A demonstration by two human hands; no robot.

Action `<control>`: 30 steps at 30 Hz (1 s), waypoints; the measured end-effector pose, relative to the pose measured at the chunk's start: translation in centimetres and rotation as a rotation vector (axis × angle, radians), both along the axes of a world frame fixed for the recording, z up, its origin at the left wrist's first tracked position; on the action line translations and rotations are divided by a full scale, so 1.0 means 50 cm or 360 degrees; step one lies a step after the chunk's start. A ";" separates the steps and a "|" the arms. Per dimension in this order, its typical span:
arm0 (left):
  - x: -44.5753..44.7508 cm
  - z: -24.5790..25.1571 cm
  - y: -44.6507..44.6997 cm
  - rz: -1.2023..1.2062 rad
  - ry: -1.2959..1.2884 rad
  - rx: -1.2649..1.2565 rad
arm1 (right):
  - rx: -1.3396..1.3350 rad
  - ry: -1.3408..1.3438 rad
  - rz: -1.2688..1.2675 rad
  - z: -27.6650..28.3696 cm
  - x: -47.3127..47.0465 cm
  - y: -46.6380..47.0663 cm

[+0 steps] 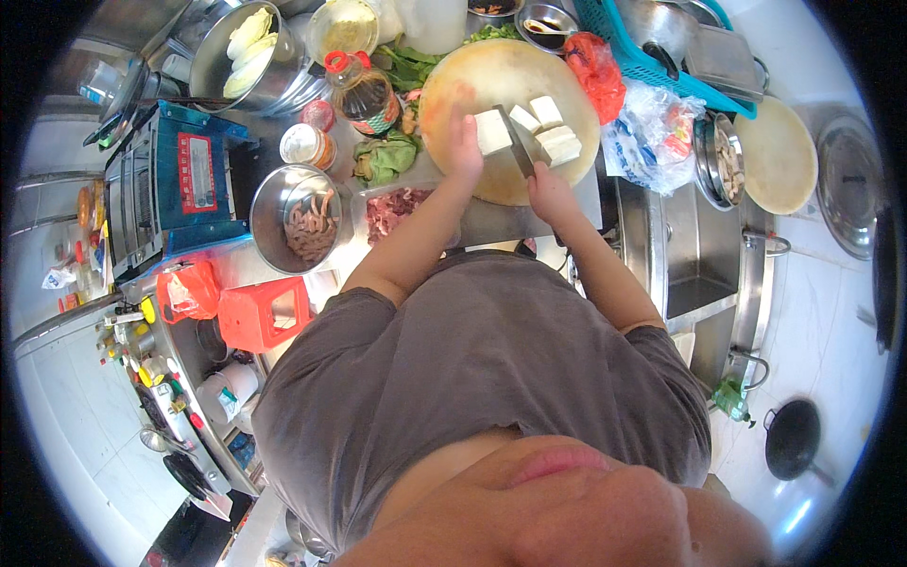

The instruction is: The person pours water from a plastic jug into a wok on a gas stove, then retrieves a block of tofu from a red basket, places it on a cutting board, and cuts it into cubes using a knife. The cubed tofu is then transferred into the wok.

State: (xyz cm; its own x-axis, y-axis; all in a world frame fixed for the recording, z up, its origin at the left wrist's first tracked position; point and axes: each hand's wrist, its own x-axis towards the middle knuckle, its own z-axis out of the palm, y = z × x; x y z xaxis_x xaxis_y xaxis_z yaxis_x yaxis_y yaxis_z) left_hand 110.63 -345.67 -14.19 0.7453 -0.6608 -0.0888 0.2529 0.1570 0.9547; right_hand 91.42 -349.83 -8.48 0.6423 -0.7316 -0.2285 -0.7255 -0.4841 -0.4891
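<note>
A round chopping board lies before me with several blocks of white tofu on its right half. My right hand is closed on the handle of a cleaver, whose blade stands between a larger tofu block and the cut pieces. My left hand is at the left side of the larger block, fingers extended and holding nothing; whether it touches the block I cannot tell.
Left of the board are leafy greens, a sauce bottle, a tray of raw meat and a steel bowl of meat strips. On the right are plastic bags, a teal basket and a steel sink.
</note>
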 end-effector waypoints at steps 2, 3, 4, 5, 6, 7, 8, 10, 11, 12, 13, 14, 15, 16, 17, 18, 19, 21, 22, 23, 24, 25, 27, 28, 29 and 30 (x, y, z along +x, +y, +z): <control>-0.011 -0.004 -0.015 0.0058 -0.0048 0.0027 | -0.0010 -0.0025 -0.0003 -0.008 0.000 0.002; -0.013 -0.003 -0.024 0.0077 -0.0086 0.0039 | -0.0003 -0.0050 -0.0002 -0.010 -0.002 0.002; -0.015 -0.002 -0.027 0.0095 -0.0122 0.0059 | 0.0003 -0.0076 -0.0001 -0.011 -0.002 0.002; -0.015 -0.001 -0.032 0.0109 -0.0143 0.0071 | 0.0009 -0.0101 0.0000 -0.012 -0.003 0.002; -0.015 -0.002 -0.032 0.0109 -0.0153 0.0083 | 0.0007 -0.0089 -0.0008 -0.016 -0.004 0.001; -0.017 -0.003 -0.033 0.0114 -0.0172 0.0078 | 0.0005 -0.0077 -0.0016 -0.021 -0.004 0.000; -0.016 -0.003 -0.037 0.0101 -0.0155 0.0076 | 0.0003 -0.0065 -0.0026 -0.024 -0.007 0.000; -0.008 -0.018 -0.032 0.0075 -0.0086 0.0032 | 0.0012 0.0009 -0.0043 0.001 -0.008 -0.003; -0.001 -0.025 -0.028 0.0055 -0.0023 -0.0004 | 0.0016 0.0046 -0.0050 0.022 -0.006 -0.005; 0.005 -0.033 -0.025 0.0034 0.0055 -0.0050 | -0.0022 0.0015 -0.0048 0.051 -0.004 -0.001; 0.006 -0.039 -0.021 0.0020 0.0130 -0.0094 | -0.0056 -0.0010 -0.0045 0.085 -0.003 0.008; 0.012 -0.044 -0.017 0.0025 0.0155 -0.0107 | -0.0089 -0.0035 -0.0041 0.109 0.001 0.014; 0.011 -0.046 -0.022 0.0023 0.0142 -0.0111 | -0.0095 -0.0056 -0.0012 0.127 0.004 0.014; 0.008 -0.049 -0.019 0.0037 0.0092 -0.0091 | -0.0100 -0.0077 0.0020 0.141 0.010 0.015; 0.004 -0.051 -0.019 0.0064 0.0002 -0.0035 | -0.0105 -0.0099 0.0055 0.146 0.016 0.018; -0.002 -0.053 -0.024 0.0090 -0.0084 0.0017 | -0.0127 -0.0101 0.0076 0.149 0.022 0.021; -0.006 -0.055 -0.028 0.0118 -0.0170 0.0067 | -0.0149 -0.0104 0.0100 0.151 0.030 0.024; -0.009 -0.057 -0.027 0.0163 -0.0206 0.0017 | -0.0157 -0.0106 0.0137 0.149 0.040 0.026; -0.011 -0.057 -0.027 0.0189 -0.0222 -0.0005 | -0.0143 -0.0107 0.0150 0.144 0.044 0.026; -0.012 -0.057 -0.027 0.0200 -0.0247 0.0016 | -0.0129 -0.0107 0.0163 0.140 0.047 0.025; -0.015 -0.051 -0.025 0.0209 -0.0271 0.0043 | -0.0120 -0.0096 0.0160 0.136 0.048 0.025; -0.016 -0.045 -0.023 0.0218 -0.0294 0.0071 | -0.0112 -0.0085 0.0158 0.132 0.049 0.024; -0.014 -0.035 -0.020 0.0269 -0.0451 0.0137 | -0.0110 -0.0066 0.0142 0.122 0.052 0.024; -0.012 -0.031 -0.020 0.0295 -0.0530 0.0168 | -0.0115 -0.0057 0.0128 0.113 0.052 0.024; -0.010 -0.026 -0.019 0.0294 -0.0701 0.0178 | -0.0121 -0.0047 0.0113 0.109 0.053 0.024; -0.010 -0.012 -0.016 0.0281 -0.0870 0.0190 | -0.0128 -0.0040 0.0111 0.107 0.051 0.022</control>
